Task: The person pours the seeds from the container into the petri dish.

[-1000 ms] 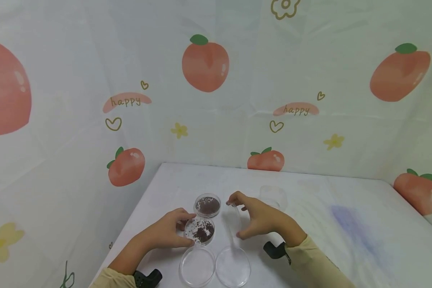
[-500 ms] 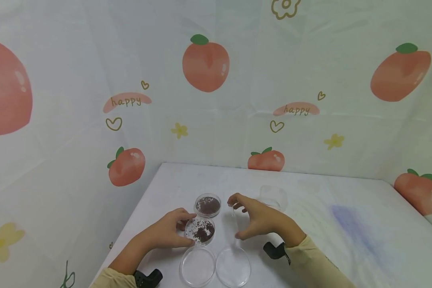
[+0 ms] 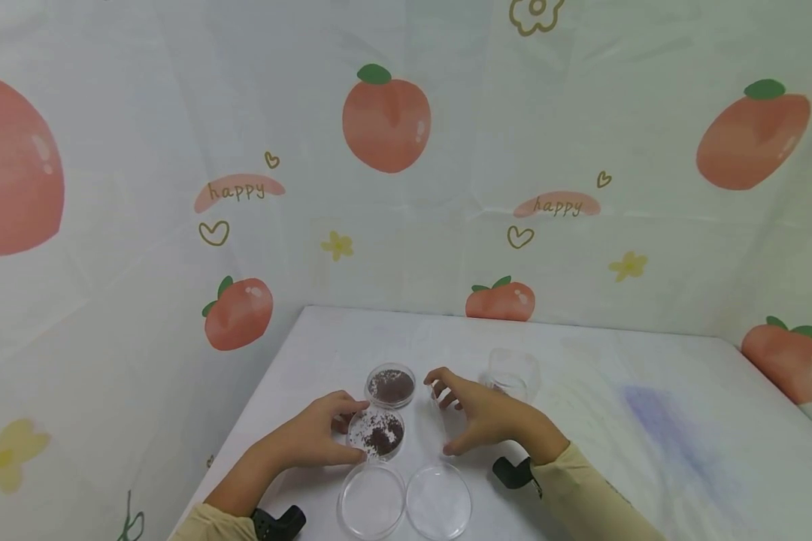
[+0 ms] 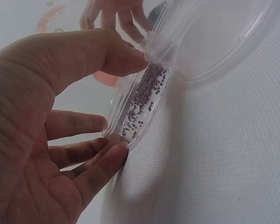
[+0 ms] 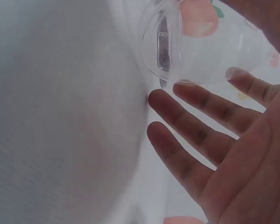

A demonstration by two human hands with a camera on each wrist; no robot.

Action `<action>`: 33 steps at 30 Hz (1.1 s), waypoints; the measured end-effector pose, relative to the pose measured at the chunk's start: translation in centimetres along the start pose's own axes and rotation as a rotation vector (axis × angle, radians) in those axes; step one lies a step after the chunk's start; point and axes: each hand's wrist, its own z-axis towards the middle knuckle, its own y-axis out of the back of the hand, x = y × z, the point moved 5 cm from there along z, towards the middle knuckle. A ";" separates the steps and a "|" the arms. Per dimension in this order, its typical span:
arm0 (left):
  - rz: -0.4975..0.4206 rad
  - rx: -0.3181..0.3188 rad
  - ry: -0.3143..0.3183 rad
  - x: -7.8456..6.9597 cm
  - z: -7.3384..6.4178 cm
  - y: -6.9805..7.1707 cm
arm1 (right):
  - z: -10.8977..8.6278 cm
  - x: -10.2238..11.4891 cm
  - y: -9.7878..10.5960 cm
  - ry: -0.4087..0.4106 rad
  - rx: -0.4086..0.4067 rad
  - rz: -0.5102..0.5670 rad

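One dish of dark grains (image 3: 379,436) rests on the white table (image 3: 352,330), left of the middle, in the grip of the left hand (image 3: 311,434): its thumb is on the near edge and its fingers on the far edge, spread just the dish's width. Just beyond it sits a second dish (image 3: 389,385), fuller of dark grains. On the near side, a left clear disc (image 3: 371,501) and a right clear disc (image 3: 438,501) lie side by side; whether lids or dishes, I cannot tell. The right hand (image 3: 490,415), right of the filled dishes, has its thumb and bent fingers well apart, spanning a faint clear lid (image 5: 240,39) held on edge above the table; the other fingers spread free. At far right, behind that hand, stands a clear tub (image 3: 521,362), near a purple stain (image 3: 659,421). For writing, the fruit-print cloth (image 3: 460,150) carries a left "happy" (image 3: 236,190) and a right "happy" (image 3: 558,205), both lowercase on pink strokes. A small mark on clear plastic in the right wrist view is too unclear to read.
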 end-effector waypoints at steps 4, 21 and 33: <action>-0.001 0.001 0.002 -0.1 0.0 0.0 | -0.1 0.3 0.1 0.009 0.000 0.000; 0.009 0.002 -0.001 -1.0 -0.1 0.3 | -0.5 2.2 0.5 0.105 -0.056 -0.123; 0.032 -0.004 -0.006 -0.3 0.2 0.1 | 1.4 2.5 -1.4 0.108 -0.037 -0.182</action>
